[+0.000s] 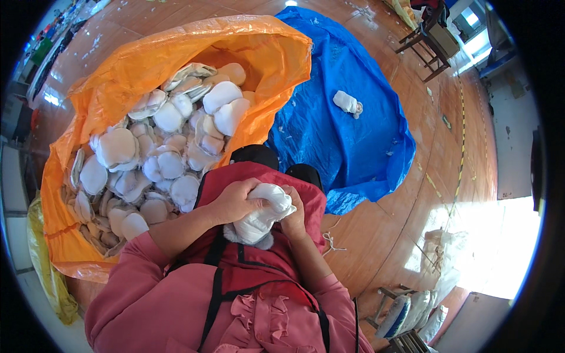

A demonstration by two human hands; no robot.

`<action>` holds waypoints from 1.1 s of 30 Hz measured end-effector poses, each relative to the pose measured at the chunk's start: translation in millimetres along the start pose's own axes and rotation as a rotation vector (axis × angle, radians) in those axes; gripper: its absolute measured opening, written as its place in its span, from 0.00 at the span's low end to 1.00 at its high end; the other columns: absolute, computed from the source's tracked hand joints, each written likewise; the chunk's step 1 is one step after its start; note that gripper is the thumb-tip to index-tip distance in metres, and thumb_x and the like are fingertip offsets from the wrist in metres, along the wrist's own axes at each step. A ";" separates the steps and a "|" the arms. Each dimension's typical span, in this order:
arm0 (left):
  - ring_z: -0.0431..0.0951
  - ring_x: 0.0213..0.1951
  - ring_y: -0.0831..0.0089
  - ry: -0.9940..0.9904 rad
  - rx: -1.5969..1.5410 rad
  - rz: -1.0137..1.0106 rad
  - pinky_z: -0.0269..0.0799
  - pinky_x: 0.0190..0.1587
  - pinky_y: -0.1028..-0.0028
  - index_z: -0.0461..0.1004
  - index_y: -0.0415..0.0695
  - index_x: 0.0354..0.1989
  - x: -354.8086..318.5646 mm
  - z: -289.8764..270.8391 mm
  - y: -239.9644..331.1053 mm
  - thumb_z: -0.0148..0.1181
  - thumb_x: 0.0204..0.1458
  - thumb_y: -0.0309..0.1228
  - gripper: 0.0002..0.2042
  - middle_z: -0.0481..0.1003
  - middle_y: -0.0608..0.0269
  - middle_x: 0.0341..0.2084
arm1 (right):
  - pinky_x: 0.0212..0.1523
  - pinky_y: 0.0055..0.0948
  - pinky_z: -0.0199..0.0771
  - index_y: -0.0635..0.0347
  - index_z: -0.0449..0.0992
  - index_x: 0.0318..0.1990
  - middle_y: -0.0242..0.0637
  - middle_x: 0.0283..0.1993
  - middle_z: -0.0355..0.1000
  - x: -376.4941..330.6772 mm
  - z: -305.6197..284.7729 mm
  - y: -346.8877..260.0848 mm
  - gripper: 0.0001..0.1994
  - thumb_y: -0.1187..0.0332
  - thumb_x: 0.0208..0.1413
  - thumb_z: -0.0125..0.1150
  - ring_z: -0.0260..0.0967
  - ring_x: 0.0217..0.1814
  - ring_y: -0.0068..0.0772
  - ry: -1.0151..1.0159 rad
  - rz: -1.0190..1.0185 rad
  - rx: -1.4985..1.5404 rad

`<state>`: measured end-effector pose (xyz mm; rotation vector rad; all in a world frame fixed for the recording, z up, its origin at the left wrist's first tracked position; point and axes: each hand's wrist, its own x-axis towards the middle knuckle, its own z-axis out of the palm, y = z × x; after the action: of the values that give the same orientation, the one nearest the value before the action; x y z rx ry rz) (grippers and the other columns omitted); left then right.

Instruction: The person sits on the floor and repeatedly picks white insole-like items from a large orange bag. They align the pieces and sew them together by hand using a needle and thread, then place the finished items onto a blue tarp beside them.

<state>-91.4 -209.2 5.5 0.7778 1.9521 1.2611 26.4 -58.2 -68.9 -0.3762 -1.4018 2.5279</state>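
Over my lap, both hands work on a small white cloth piece with grey fluffy fur at its lower end (pixel 259 220); what kind of item it is I cannot tell. My left hand (pixel 235 201) grips its upper left side, thumb laid across the white cloth. At its right edge my right hand (pixel 294 216) pinches the cloth, its fingers partly hidden behind the piece. To the left, a big orange woven sack (pixel 135 59) stands wide at the mouth, filled with many flat rounded off-white fabric pieces (pixel 170 165).
A blue plastic sheet (pixel 365 141) spreads out beyond my knees, with a similar white bundle (pixel 346 103) lying on it. A wooden chair (pixel 434 44) stands at the far right. Cushions (pixel 412 312) sit at the lower right, and a yellow sack (pixel 50 276) lies at the left.
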 end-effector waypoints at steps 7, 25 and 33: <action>0.80 0.34 0.63 0.284 -0.039 -0.061 0.73 0.38 0.67 0.76 0.39 0.39 4.3 4.3 -12.1 0.63 0.55 0.37 0.13 0.79 0.53 0.30 | 0.54 0.27 0.67 0.56 0.66 0.50 0.28 0.50 0.68 2.0 -3.8 -25.3 0.21 0.72 0.51 0.69 0.66 0.52 0.23 -0.159 0.101 0.057; 0.76 0.43 0.69 0.250 -0.202 -0.169 0.72 0.47 0.66 0.71 0.37 0.48 -10.7 17.1 -12.4 0.69 0.49 0.43 0.25 0.76 0.54 0.41 | 0.43 0.24 0.70 0.57 0.69 0.42 0.28 0.38 0.69 5.1 -15.3 23.2 0.11 0.80 0.54 0.61 0.67 0.40 0.23 0.203 -0.020 -0.260; 0.77 0.39 0.73 0.271 -0.961 -0.299 0.73 0.43 0.71 0.73 0.40 0.50 -5.1 30.9 -27.9 0.58 0.60 0.39 0.16 0.77 0.62 0.39 | 0.53 0.34 0.73 0.61 0.67 0.51 0.39 0.49 0.72 10.3 -29.6 29.8 0.23 0.81 0.46 0.68 0.72 0.50 0.35 -0.152 -0.067 -0.266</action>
<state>-67.0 -206.8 -28.7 -0.1671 1.2987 1.9052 24.3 -46.9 -110.5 -0.1807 -1.7834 2.3640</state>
